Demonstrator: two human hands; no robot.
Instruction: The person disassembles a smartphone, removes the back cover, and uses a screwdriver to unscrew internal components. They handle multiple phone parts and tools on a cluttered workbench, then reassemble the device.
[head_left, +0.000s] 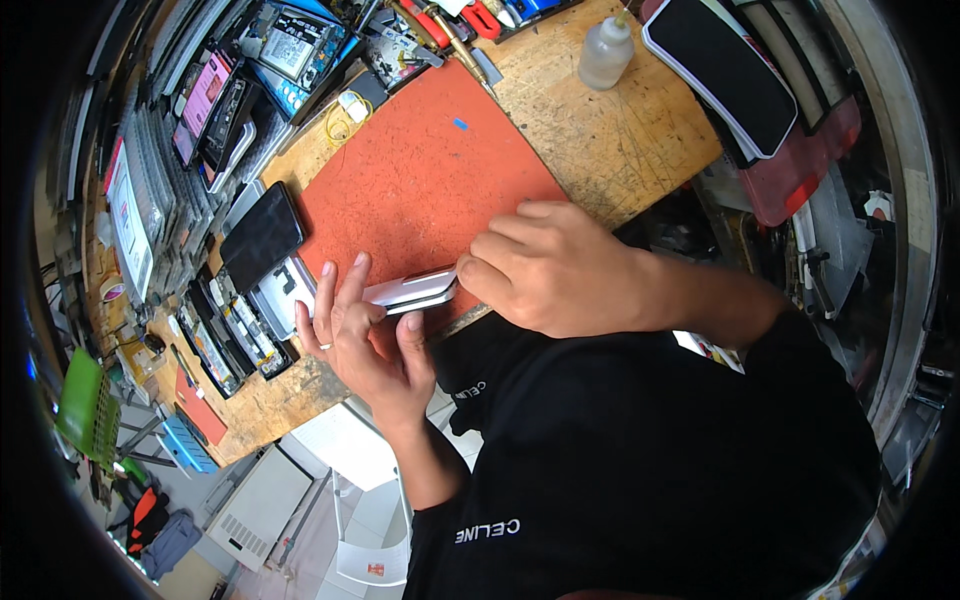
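A slim silver smartphone point(412, 292) is tilted on its edge near the front of the red-orange work mat point(420, 170). My left hand point(372, 345) grips its left end between thumb and fingers, with some fingers stretched out; a ring shows on one of them. At the phone's right end is my right hand point(550, 268), its fingers curled into a pinch against the corner. Whatever that pinch holds is hidden behind the knuckles. The phone's far face is out of sight.
Left of the mat lie a dark phone point(262, 238) and opened phone bodies point(225, 335). Stacked trays point(170, 225) and more phones crowd the far left. A clear dropper bottle point(606, 54) stands at the back, with a large white-edged phone point(722, 75) to its right.
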